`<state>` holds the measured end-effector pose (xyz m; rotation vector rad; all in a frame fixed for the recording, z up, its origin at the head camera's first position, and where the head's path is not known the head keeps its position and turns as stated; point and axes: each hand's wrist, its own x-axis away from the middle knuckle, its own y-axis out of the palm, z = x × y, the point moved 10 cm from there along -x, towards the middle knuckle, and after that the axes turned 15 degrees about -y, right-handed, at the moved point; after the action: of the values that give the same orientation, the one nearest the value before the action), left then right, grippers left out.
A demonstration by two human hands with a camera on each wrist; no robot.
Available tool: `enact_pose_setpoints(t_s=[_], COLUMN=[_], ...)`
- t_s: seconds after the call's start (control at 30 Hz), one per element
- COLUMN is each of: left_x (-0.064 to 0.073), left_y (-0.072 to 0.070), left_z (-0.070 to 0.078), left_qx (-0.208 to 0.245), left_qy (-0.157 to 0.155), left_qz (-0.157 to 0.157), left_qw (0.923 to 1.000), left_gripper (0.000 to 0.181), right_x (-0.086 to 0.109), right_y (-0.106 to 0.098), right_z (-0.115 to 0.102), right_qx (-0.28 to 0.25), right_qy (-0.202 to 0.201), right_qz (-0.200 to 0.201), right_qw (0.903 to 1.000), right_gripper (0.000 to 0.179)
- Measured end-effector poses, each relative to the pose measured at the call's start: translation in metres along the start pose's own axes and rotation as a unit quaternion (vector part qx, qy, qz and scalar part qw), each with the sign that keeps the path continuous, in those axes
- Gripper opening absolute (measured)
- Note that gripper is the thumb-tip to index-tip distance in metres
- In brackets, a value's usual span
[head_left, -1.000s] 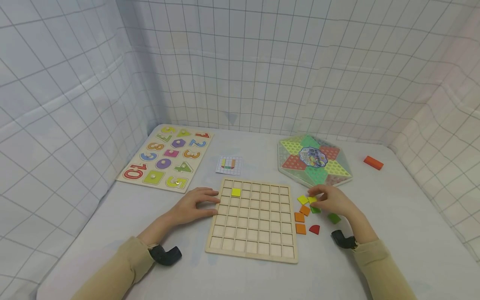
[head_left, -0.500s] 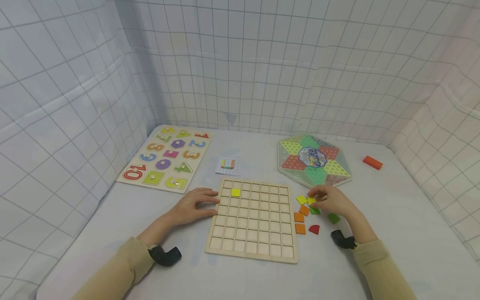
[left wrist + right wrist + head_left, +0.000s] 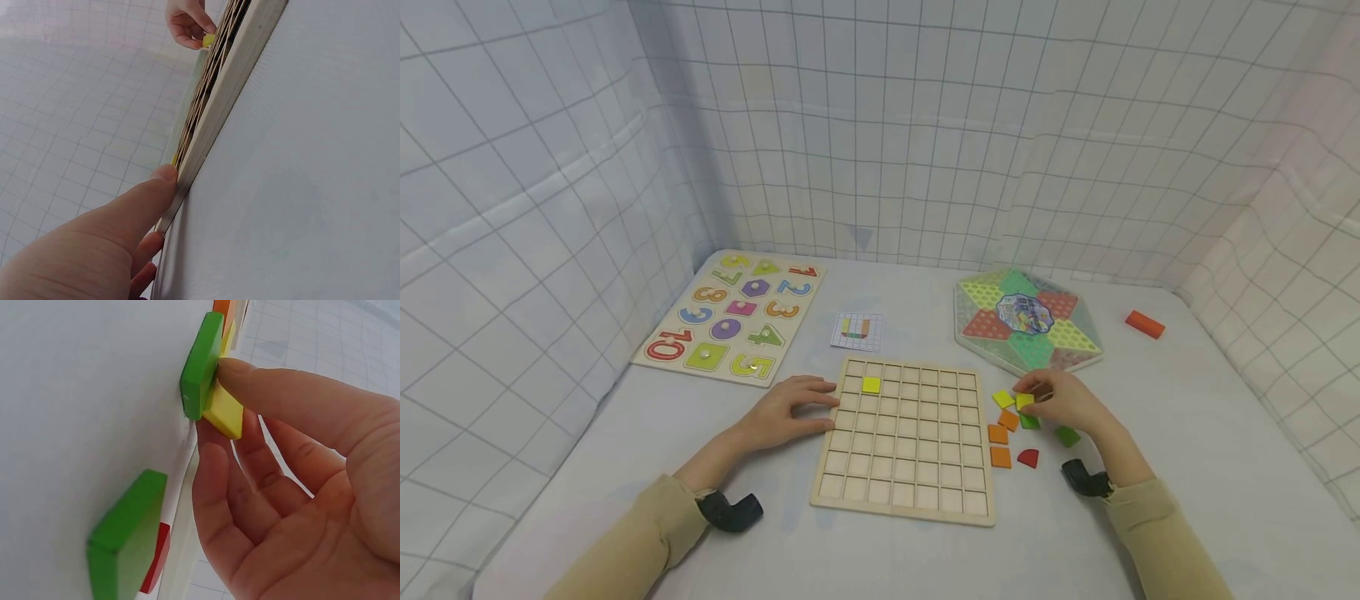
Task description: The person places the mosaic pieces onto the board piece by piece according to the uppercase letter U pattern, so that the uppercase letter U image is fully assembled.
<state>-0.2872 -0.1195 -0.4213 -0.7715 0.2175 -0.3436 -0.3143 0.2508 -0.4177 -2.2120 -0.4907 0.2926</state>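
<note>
My right hand [image 3: 1063,404] pinches a yellow square tile [image 3: 226,419] between thumb and fingers, right beside a green tile [image 3: 201,369]. Around it on the cloth lie a second yellow tile [image 3: 1003,400], orange tiles [image 3: 1000,457], a red quarter-round piece [image 3: 1028,458] and another green tile [image 3: 1067,436]. My left hand [image 3: 786,412] rests flat at the left edge of a wooden grid board [image 3: 895,508], thumb and fingertips at its rim. One yellow tile [image 3: 871,385] sits in a cell near the board's upper left.
Behind the board lies a small pattern card [image 3: 857,332]. A number puzzle board [image 3: 745,329] is at the back left, a hexagonal star game board [image 3: 1028,321] at the back right. Farther right is a red-orange block [image 3: 1146,324]. Gridded cloth walls [image 3: 880,125] enclose the table.
The yellow tile in my right fingers is slightly raised and shows more of its face. My left hand has stayed at the board's edge.
</note>
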Motion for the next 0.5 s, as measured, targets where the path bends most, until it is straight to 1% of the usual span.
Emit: enact_pose_setpoints(t_s=[0.23,0.5], left_x=[0.0002,0.0003], left_y=[-0.0001,-0.0003], left_z=[0.0006,0.0005], left_qx=[0.002,0.004], left_qy=[-0.001,-0.005], left_qz=[-0.001,-0.004], left_qw=[1.0,1.0], left_gripper=[0.038,0.039], right_x=[-0.0002,-0.0003], right_y=[0.0003,0.0004], right_z=[-0.0015,-0.003], right_qx=[-0.01,-0.002], right_qy=[-0.009,-0.017], right_qz=[-0.003,-0.012], right_qw=[0.9999,0.9998], right_gripper=[0.024,0.025])
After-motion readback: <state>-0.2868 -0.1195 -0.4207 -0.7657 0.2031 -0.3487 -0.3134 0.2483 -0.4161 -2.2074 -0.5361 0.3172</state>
